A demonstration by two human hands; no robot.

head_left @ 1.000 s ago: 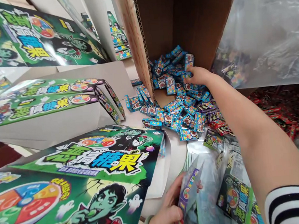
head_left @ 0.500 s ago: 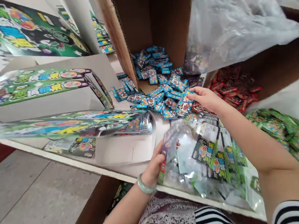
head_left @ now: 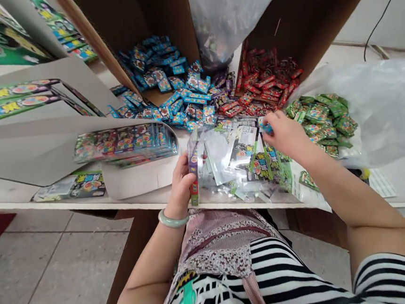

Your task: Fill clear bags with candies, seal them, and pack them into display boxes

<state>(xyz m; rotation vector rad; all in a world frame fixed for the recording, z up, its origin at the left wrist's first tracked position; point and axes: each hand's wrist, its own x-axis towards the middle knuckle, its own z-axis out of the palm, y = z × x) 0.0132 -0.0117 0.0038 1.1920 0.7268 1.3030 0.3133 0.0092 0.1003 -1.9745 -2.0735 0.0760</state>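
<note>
Clock centre: the clear bag (head_left: 220, 188), which is lying at the near edge of the table (head_left: 11, 193).
Left hand (head_left: 182, 184): at 9 o'clock, is closing its thumb and fingers on a short column of purple, red and green packets (head_left: 193, 176) along the bag's edge; a pale bracelet (head_left: 173, 219) is circling the wrist.
Right hand (head_left: 286, 137): between 2 and 3 o'clock, is pinching a blue packet (head_left: 267, 127) narrowly between thumb and fingertips.
Printed cards (head_left: 256, 164): are showing at 2 o'clock, overlapping; whether under or inside the plastic, I cannot tell.
Blue pile (head_left: 183, 94): is spilling from a carton at 11 o'clock.
Red pile (head_left: 267, 82): is lying at 1 o'clock.
Green pile (head_left: 323, 120): is resting between 2 and 3 o'clock, beyond the right hand.
Packed display box (head_left: 127, 142): is sitting between 9 and 10 o'clock.
</note>
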